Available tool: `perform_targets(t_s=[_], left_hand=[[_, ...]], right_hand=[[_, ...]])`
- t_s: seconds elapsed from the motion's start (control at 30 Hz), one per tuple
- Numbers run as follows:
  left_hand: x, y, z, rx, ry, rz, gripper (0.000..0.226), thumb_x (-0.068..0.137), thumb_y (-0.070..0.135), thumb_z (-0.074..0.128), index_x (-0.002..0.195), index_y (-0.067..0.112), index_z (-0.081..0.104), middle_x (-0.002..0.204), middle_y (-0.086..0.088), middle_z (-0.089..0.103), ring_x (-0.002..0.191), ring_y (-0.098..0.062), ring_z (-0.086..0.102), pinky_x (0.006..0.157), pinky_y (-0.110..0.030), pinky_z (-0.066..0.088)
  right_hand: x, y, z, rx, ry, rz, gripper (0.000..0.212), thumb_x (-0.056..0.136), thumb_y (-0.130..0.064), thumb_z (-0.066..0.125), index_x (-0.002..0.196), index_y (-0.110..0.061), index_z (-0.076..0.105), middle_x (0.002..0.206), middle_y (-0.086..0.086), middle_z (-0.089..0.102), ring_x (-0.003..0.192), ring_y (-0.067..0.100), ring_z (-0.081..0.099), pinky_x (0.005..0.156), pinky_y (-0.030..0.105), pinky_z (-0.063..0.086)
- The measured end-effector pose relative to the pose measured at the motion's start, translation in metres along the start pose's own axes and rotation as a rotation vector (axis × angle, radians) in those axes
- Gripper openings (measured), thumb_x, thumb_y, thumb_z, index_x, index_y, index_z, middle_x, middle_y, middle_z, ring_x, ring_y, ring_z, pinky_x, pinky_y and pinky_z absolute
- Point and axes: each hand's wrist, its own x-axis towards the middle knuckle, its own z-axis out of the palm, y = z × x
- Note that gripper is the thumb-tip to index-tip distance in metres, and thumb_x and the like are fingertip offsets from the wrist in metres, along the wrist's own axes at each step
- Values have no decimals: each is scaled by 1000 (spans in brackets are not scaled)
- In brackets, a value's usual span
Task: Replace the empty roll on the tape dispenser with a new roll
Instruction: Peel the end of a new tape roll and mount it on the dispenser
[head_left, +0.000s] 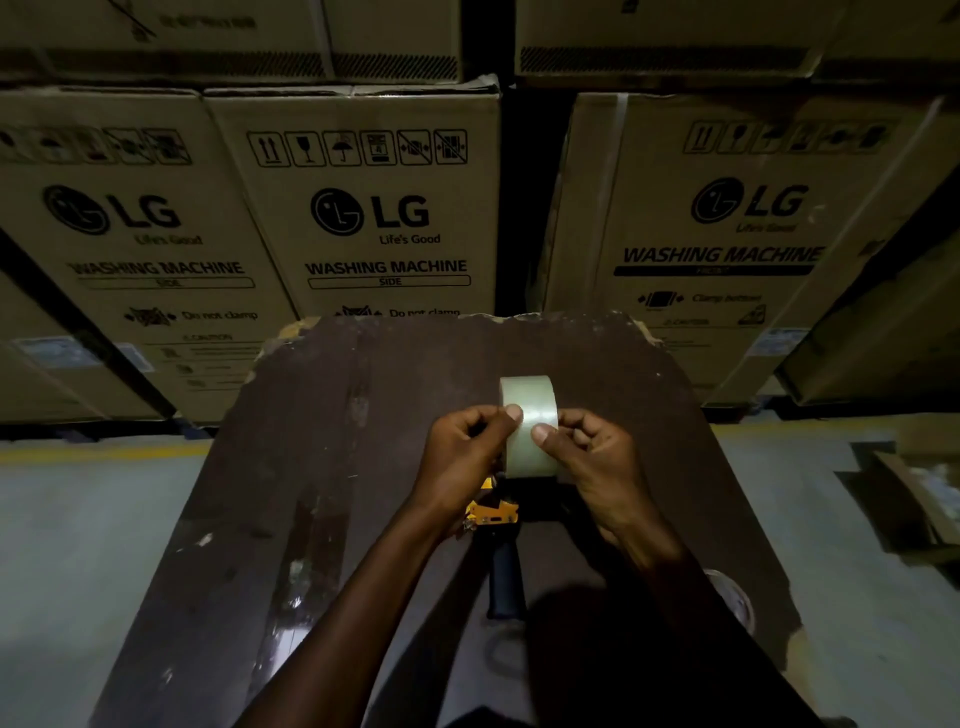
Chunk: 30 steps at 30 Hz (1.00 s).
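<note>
Both hands hold the roll (529, 415) upright over the dark table (332, 467), just above the dispenser (496, 514).

The roll stands on edge, its curved taped face toward the camera and its core axis running left to right. The left hand (465, 457) has its fingers curled against the roll's left side, thumb tip pressed on the face near the top; the right hand (592, 457) grips the right side likewise, thumb on the face slightly lower. The dispenser lies on the table below the roll, its long axis running toward the person: yellow head away, dark handle (505, 577) nearest. A pale ring (735, 597) lies near the table's right edge. Cartons (374, 218) marked "LG WASHING MACHINE" are stacked behind.
</note>
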Motion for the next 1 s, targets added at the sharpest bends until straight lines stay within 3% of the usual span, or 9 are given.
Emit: perform_targets(t_s=[0.1, 0.2, 0.27, 0.37, 0.53, 0.63, 0.73, 0.87, 1.0], left_hand=[[-4, 1, -3, 9, -31, 38, 21, 96, 17, 61, 98, -1, 72, 75, 2, 73, 65, -11, 68, 51, -18, 49], [-6, 0, -8, 45, -48, 62, 18, 95, 19, 62, 103, 8, 74, 88, -1, 78, 79, -14, 74, 61, -22, 54], [-6, 0, -11, 51, -68, 60, 18, 95, 19, 62, 105, 11, 74, 95, -2, 78, 86, -16, 75, 65, -27, 57], [-8, 1, -12, 34, -97, 93, 18, 95, 12, 61, 107, 9, 74, 96, -1, 79, 90, -15, 75, 69, -23, 57], [-9, 5, -9, 31, -34, 93, 15, 96, 12, 60, 97, 11, 75, 91, -2, 79, 87, -18, 74, 68, -24, 57], [-7, 11, -3, -61, 37, 20, 23, 98, 18, 57, 86, 5, 73, 78, -5, 76, 74, -18, 73, 56, -25, 56], [-4, 18, -2, -99, 53, -15, 26, 98, 19, 58, 82, 3, 71, 70, -4, 74, 63, -15, 71, 47, -23, 52], [-3, 17, -6, -45, 37, 39, 23, 97, 16, 58, 85, 4, 73, 77, -5, 74, 69, -17, 71, 54, -30, 56], [-3, 11, -6, -13, 58, 96, 20, 96, 12, 59, 87, 5, 74, 81, -7, 75, 74, -19, 70, 62, -30, 57]], right_hand=[[4, -3, 2, -10, 24, -11, 15, 85, -18, 77, 98, -11, 72, 98, 18, 76, 85, 33, 72, 77, 52, 59], [10, -4, 4, 4, 49, -6, 39, 76, -31, 83, 108, -14, 67, 105, 15, 75, 94, 36, 73, 82, 57, 58], [14, -5, 6, 15, 44, 21, 58, 68, -40, 86, 118, -22, 61, 115, 11, 72, 102, 33, 72, 82, 53, 61], [16, -10, 8, 65, 3, 90, 77, 67, -43, 87, 133, -24, 52, 118, 7, 72, 98, 28, 74, 72, 44, 61], [17, -11, 11, 42, -14, 68, 74, 74, -32, 85, 138, -21, 49, 116, 8, 74, 102, 30, 73, 88, 60, 57], [16, -10, 14, 2, -41, 29, 90, 59, -39, 87, 139, -23, 49, 133, 6, 64, 117, 25, 66, 91, 55, 58], [15, -7, 15, -20, -65, -12, 93, 57, -39, 87, 140, -25, 49, 138, 3, 59, 124, 21, 61, 96, 53, 56], [17, -10, 15, -18, -94, -14, 92, 60, -36, 86, 143, -28, 46, 139, 0, 57, 125, 20, 60, 97, 50, 56], [23, -18, 13, 20, -64, 67, 85, 62, -47, 85, 138, -29, 51, 134, 1, 63, 113, 25, 68, 91, 51, 58]])
